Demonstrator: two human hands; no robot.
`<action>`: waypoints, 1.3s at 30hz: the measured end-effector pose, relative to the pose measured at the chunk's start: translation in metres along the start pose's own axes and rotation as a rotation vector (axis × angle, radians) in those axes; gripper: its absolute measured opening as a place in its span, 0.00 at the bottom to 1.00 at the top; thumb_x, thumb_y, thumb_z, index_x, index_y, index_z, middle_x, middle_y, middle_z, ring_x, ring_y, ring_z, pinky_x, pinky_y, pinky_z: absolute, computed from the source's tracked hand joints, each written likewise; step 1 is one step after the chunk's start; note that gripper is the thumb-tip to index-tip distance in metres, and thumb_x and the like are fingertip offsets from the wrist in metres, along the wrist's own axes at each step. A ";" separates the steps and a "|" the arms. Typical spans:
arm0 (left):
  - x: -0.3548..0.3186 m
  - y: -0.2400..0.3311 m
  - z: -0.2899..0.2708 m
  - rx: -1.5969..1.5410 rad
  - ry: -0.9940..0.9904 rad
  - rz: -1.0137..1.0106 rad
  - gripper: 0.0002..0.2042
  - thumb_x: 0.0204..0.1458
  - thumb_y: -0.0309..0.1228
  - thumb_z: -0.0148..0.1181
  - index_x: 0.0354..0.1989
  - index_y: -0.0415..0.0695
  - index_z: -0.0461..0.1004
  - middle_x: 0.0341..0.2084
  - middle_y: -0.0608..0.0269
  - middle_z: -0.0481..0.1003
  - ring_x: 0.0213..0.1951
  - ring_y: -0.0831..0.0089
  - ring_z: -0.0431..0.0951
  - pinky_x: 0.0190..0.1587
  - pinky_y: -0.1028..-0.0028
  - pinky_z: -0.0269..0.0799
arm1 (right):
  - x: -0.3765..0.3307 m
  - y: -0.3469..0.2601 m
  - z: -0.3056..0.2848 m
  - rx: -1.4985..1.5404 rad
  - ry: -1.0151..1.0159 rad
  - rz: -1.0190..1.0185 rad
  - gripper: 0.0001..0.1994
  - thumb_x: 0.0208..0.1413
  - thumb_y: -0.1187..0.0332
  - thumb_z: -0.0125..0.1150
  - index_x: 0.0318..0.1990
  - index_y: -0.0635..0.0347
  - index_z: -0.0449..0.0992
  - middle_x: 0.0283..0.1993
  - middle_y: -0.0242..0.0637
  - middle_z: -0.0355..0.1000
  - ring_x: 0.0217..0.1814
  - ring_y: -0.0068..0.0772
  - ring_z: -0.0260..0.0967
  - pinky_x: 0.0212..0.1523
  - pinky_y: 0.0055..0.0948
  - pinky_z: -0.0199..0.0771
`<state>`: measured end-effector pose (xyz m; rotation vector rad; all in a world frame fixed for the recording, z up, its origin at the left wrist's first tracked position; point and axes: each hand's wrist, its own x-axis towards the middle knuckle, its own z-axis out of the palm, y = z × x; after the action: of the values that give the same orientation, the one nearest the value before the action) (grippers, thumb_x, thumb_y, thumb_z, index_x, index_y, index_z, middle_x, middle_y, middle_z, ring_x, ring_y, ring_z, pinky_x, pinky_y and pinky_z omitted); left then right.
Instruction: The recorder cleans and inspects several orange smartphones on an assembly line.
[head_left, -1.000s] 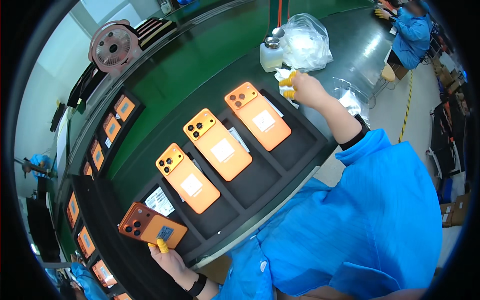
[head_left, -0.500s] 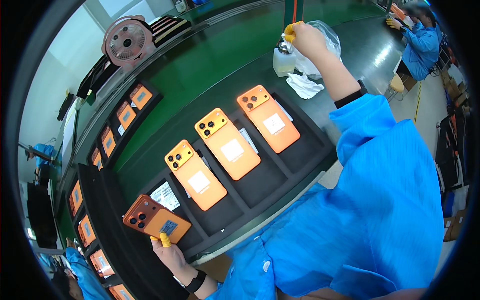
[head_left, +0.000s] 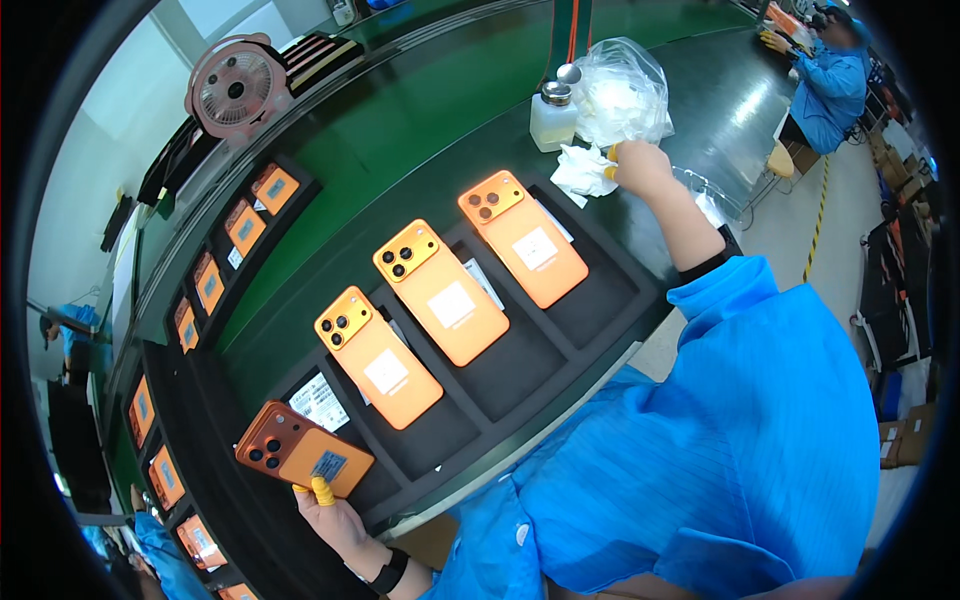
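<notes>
My left hand (head_left: 335, 522), with yellow finger cots, grips the lower edge of an orange phone (head_left: 300, 450), thumb on its back. The phone is tilted over the left end of a black foam tray (head_left: 480, 405), beside a white printed label (head_left: 320, 403). Three more orange phones, a left one (head_left: 380, 358), a middle one (head_left: 442, 292) and a right one (head_left: 523, 240), lie camera side up across the tray. Beyond the tray, my right hand (head_left: 642, 168) is closed at the edge of a crumpled white tissue (head_left: 583, 173), its yellow-covered fingertips pinching it.
A pump bottle (head_left: 553, 118) stands behind the tissue, next to a clear plastic bag (head_left: 625, 95). More trays of orange phones line the left, including a far tray (head_left: 318, 188). A fan (head_left: 236, 88) stands far left. Another person (head_left: 835, 90) sits far right.
My right hand has come down and nearer from beside the bottle and bag to the tissue. My left hand keeps its hold on the phone. The whole view has shifted slightly.
</notes>
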<state>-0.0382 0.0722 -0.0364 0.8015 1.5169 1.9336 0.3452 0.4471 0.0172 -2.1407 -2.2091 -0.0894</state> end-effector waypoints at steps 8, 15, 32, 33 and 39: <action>0.001 -0.001 0.006 0.014 0.035 -0.020 0.11 0.54 0.28 0.47 0.45 0.39 0.62 0.40 0.62 0.68 0.43 0.76 0.68 0.50 0.75 0.61 | -0.001 0.005 -0.005 0.139 0.140 0.033 0.10 0.41 0.65 0.57 0.31 0.58 0.75 0.32 0.45 0.72 0.36 0.42 0.71 0.36 0.36 0.70; 0.004 0.001 0.005 0.019 0.024 -0.023 0.11 0.54 0.28 0.47 0.45 0.39 0.62 0.40 0.62 0.68 0.44 0.76 0.67 0.50 0.75 0.61 | 0.014 -0.002 -0.035 0.326 0.537 -0.055 0.12 0.41 0.64 0.58 0.32 0.61 0.75 0.35 0.47 0.69 0.36 0.43 0.69 0.38 0.35 0.70; -0.004 -0.003 0.009 0.030 0.022 0.045 0.12 0.52 0.26 0.51 0.45 0.38 0.67 0.40 0.65 0.70 0.42 0.78 0.68 0.48 0.77 0.60 | 0.097 -0.028 -0.021 0.040 0.479 -0.291 0.14 0.48 0.62 0.54 0.37 0.62 0.73 0.35 0.45 0.71 0.39 0.46 0.69 0.39 0.38 0.68; -0.005 -0.001 0.008 0.035 0.019 0.055 0.13 0.51 0.26 0.52 0.45 0.38 0.67 0.40 0.65 0.70 0.41 0.78 0.68 0.48 0.77 0.60 | 0.099 -0.034 -0.024 0.103 0.432 -0.304 0.14 0.48 0.63 0.54 0.39 0.61 0.72 0.36 0.45 0.71 0.39 0.45 0.69 0.39 0.37 0.68; -0.003 -0.001 0.004 0.070 0.017 0.015 0.14 0.50 0.25 0.54 0.45 0.37 0.66 0.40 0.67 0.66 0.42 0.79 0.66 0.47 0.78 0.60 | -0.001 -0.147 -0.093 0.698 0.285 -0.627 0.10 0.51 0.70 0.53 0.41 0.60 0.72 0.34 0.33 0.71 0.35 0.23 0.68 0.38 0.20 0.66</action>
<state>-0.0331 0.0732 -0.0363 0.8301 1.6005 1.9121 0.1989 0.4339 0.1105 -0.9906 -2.1952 0.2846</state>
